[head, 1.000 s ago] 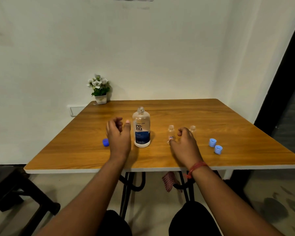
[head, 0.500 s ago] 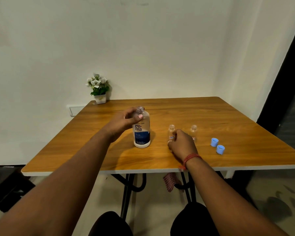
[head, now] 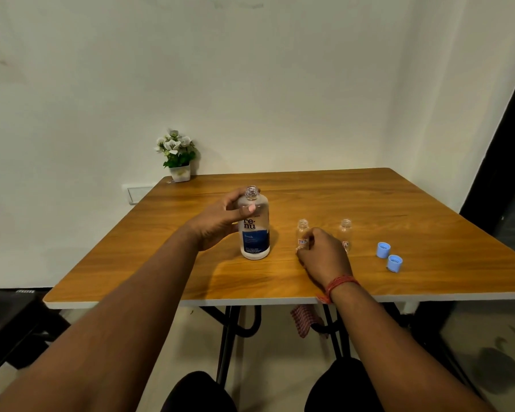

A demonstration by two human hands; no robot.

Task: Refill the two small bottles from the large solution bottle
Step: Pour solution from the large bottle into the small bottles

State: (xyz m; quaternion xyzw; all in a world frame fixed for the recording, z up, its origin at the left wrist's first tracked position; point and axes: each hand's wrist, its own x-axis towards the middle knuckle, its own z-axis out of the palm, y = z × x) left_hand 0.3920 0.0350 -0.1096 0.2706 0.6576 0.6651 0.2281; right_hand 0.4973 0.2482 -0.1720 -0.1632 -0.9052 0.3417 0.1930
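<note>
Your left grip point(head: 220, 220) is wrapped around the upper part of the large solution bottle point(head: 254, 230), thumb across the front just above the label and fingers curled round the back near the neck. The bottle is standing upright on the tabletop point(head: 399, 209), roughly mid-table, and its cap is off so the threaded neck is open.

Your right grip point(head: 324, 254) is down on the tabletop with the fingers curled round the lower part of the nearer small bottle point(head: 302, 233), the left one of the pair. That bottle is upright and uncapped too. The second small bottle point(head: 346, 233) stands just on the other side of your right hand, also upright and open; your knuckles cover part of its base, so I can't tell whether you're touching it.

Off to the right, two light blue caps point(head: 388, 257) sit side by side near the front edge, open ends up, well apart from the bottles. There's a red thread band point(head: 341, 282) on your right wrist. A little potted plant point(head: 177, 157) with white flowers sits at the far left corner against the wall.
</note>
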